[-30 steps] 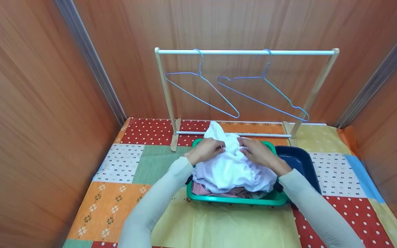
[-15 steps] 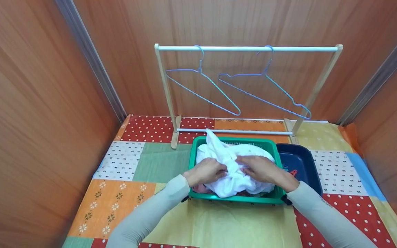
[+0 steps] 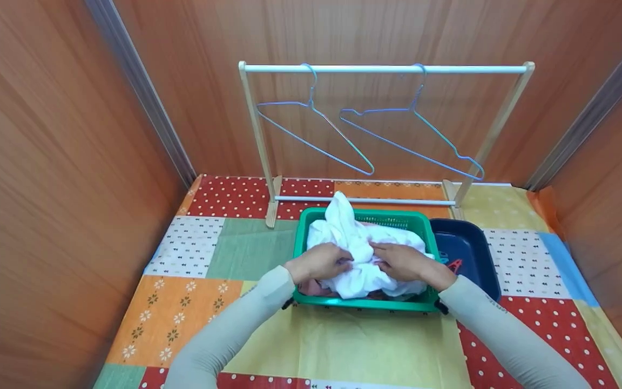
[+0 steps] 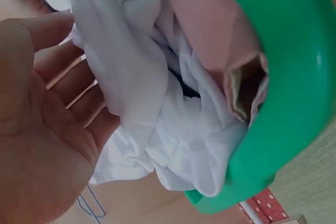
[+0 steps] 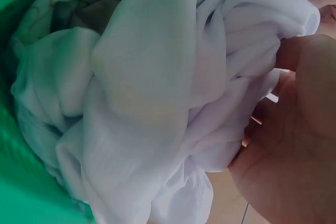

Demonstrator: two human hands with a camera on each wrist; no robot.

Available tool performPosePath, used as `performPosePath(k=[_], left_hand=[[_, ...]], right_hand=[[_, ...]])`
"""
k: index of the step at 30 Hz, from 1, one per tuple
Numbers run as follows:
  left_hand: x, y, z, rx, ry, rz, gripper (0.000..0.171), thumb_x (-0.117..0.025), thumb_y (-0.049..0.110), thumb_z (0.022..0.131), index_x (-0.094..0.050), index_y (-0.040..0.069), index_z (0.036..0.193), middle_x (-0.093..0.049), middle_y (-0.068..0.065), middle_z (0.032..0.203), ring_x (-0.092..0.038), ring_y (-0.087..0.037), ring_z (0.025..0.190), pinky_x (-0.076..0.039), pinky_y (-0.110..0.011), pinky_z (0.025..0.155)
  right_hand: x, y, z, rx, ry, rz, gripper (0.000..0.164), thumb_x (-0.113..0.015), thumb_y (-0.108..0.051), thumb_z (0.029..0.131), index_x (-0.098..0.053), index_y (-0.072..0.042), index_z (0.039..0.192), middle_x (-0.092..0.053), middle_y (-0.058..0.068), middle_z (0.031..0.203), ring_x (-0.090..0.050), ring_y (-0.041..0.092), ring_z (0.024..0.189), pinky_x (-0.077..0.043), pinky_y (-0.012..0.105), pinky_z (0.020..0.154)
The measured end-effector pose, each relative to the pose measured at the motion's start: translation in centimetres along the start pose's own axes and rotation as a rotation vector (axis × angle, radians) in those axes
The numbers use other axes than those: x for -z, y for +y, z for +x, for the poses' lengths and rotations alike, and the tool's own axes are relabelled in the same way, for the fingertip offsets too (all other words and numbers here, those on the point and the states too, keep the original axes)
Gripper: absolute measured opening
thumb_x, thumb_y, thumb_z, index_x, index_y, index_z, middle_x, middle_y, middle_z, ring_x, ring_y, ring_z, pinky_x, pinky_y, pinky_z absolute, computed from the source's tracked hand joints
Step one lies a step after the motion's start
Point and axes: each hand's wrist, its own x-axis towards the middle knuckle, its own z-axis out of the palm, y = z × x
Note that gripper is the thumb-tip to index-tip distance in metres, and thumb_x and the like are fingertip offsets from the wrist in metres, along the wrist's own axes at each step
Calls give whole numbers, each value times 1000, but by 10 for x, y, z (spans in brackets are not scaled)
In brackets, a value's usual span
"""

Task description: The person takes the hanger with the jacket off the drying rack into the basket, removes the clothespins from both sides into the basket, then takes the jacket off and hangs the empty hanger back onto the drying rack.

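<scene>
A bunched white cloth (image 3: 340,219) lies heaped in a green basket (image 3: 365,306), one twisted end standing up toward the back. My left hand (image 3: 322,260) holds its left side, thumb in front and fingers behind the fabric in the left wrist view. Opposite it, my right hand (image 3: 405,262) pinches the same cloth between thumb and fingers. Beneath the white cloth a folded pink cloth (image 4: 210,30) shows at the basket's wall. Darker brownish fabric (image 5: 100,14) peeks out in the right wrist view. Most of the lower pile is hidden.
Behind the basket stands a small clothes rack (image 3: 365,69) with a left hanger (image 3: 311,97) and a right hanger (image 3: 416,97) on its bar. A dark blue tray (image 3: 470,254) with a red clip (image 3: 455,265) sits right of the basket. Wood-grain panels enclose three sides.
Both hands have come down toward the basket's front with the white cloth, which now sits lower inside the basket. The far rim and the red clip have come into sight.
</scene>
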Motion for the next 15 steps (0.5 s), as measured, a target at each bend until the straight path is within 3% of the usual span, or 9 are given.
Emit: performPosePath(k=[2,6,10,12,15], left_hand=[[8,-2,0,-5,46,-30,29,-56,28,100,-69,16,123,-73,0,113,-67,-12,99,-54,-31,91],[26,-4,0,46,155,-77,30,-59,25,99,-66,13,125,-69,-2,124,-64,-17,115,-52,-36,99],[38,-13,8,112,226,-54,43,-61,28,98,-55,16,138,-57,-4,141,-53,-22,132,-47,-43,106],[40,-21,15,152,209,-43,54,-60,34,98,-44,21,148,-43,-3,154,-41,-24,142,-42,-47,110],[38,-33,22,221,116,-27,67,-55,47,97,-26,33,155,-21,2,165,-25,-25,151,-33,-52,115]], right_hand=[[4,1,0,-20,6,38,55,-51,-29,102,-36,-9,152,-42,10,155,-44,29,141,-37,49,113],[8,0,-2,-57,38,89,60,-53,-32,101,-32,-13,154,-41,9,155,-42,28,142,-36,50,114],[10,-3,-3,-55,74,101,61,-56,-32,100,-34,-14,153,-44,9,154,-44,29,141,-39,51,111],[11,-4,-1,-56,80,96,61,-58,-33,99,-35,-15,153,-45,8,153,-45,29,140,-40,51,110],[10,-6,3,-44,78,85,60,-57,-34,99,-36,-16,153,-46,7,153,-46,28,139,-41,50,110]])
